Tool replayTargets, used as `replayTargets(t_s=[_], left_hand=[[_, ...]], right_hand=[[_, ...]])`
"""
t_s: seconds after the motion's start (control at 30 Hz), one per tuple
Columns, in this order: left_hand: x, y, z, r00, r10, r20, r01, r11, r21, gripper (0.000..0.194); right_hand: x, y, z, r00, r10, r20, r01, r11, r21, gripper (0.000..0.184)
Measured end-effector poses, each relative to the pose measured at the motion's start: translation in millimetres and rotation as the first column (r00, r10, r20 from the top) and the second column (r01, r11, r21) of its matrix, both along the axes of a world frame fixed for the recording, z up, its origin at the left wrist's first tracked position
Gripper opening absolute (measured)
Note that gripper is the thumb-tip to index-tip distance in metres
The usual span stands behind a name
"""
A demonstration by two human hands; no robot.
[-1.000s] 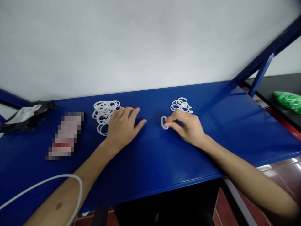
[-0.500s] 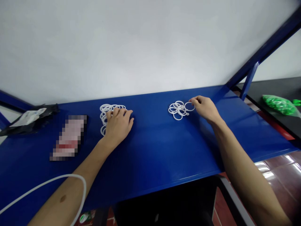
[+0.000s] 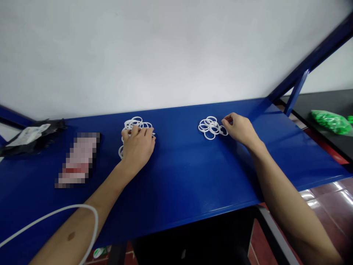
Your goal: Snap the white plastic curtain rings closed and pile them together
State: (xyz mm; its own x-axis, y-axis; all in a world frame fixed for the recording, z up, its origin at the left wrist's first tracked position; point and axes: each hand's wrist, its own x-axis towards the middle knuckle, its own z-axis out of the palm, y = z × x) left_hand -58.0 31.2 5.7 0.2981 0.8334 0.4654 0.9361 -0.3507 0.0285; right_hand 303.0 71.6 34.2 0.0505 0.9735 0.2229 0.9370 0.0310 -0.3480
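Note:
My left hand (image 3: 138,145) rests over a pile of thin white rings (image 3: 134,120), its fingers spread and bent down onto them. The hand covers much of that pile, and a bit of white shows between forefinger and thumb. Farther right lies a second, smaller cluster of overlapping white rings (image 3: 209,135). Just beside its right edge is my right hand (image 3: 237,127), thumb and forefinger slightly apart, with no ring seen between them. The rightmost ring (image 3: 224,130) of the cluster lies on the table close to these fingertips.
Both piles lie on a blue table (image 3: 176,165) against a pale wall. To the left are a blurred-out flat rectangular item (image 3: 78,158) and a black plastic package (image 3: 33,136). A white cable (image 3: 55,210) crosses my left forearm. A bag of green pieces (image 3: 331,122) sits far right.
My right hand has let go of a white ring, which now lies at the right edge of the small cluster. Under my left hand, the rings have shifted right and away from me.

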Motion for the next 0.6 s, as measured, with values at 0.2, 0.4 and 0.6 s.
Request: replayTargets(t_s=[0.2,0.4,0.6], left_hand=[[3,1,2.1,0.998,-0.011,0.054,0.007,0.998,0.064,0.022],[11,-3,17.0,0.932,0.049,0.360,-0.129,0.971,0.202,0.029],[10,-8,26.5,0.868,0.009,0.496,-0.132,0.968,0.214,0.032]], right_hand=[[-9,-5,2.1,0.997,0.024,0.068,-0.032,0.993,0.115,0.023],[-22,-13,4.8,0.994,0.073,0.078,-0.089,0.970,0.227,0.024],[-44,-27,3.3,0.961,0.271,0.060,-0.277,0.920,0.278,0.021]])
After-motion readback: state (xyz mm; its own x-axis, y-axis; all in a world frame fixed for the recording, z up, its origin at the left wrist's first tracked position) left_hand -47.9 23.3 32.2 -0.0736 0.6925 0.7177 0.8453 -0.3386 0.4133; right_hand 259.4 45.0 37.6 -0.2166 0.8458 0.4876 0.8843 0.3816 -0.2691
